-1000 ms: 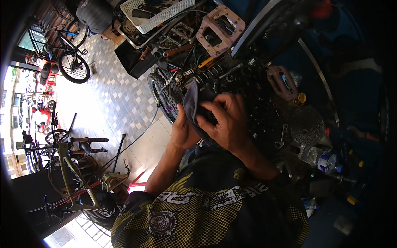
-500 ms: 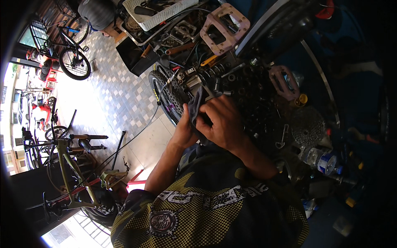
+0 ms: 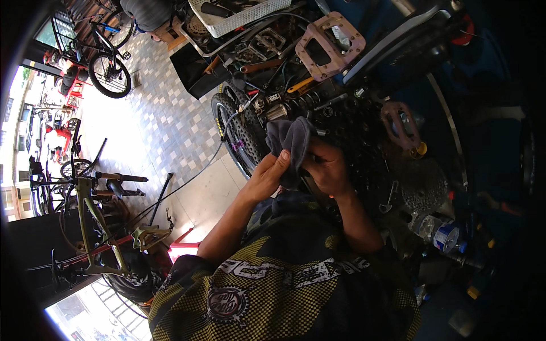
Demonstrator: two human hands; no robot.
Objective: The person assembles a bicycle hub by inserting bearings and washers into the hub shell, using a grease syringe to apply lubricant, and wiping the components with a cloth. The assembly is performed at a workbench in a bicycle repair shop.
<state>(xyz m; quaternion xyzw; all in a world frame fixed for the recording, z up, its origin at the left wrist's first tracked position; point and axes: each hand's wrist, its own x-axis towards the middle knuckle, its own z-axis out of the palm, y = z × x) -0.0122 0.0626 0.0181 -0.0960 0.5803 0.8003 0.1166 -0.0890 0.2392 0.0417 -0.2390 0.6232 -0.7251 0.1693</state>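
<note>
A dark grey cloth (image 3: 291, 139) is bunched between my two hands in front of my chest. My left hand (image 3: 267, 177) closes on its near left side, with the thumb pressed on the fabric. My right hand (image 3: 330, 170) grips the right edge, its fingers curled and partly hidden behind the folds. Whether anything is wrapped inside the cloth cannot be seen. Just beyond the cloth lie a metal shock absorber with a coil spring (image 3: 296, 102) and a bicycle wheel (image 3: 242, 128) with a sprocket.
Loose bike parts crowd the bench: a large pink pedal (image 3: 331, 45), a second pedal (image 3: 400, 125), a white basket (image 3: 244, 17), a sprocket cassette (image 3: 424, 187) and a plastic bottle (image 3: 441, 234). To the left stand a green bike frame (image 3: 94, 221) and a black bicycle (image 3: 108, 68).
The cloth has opened into a wider bunch, turned up over my fingers. My right hand has shifted to the right and rotated. The view has tilted slightly.
</note>
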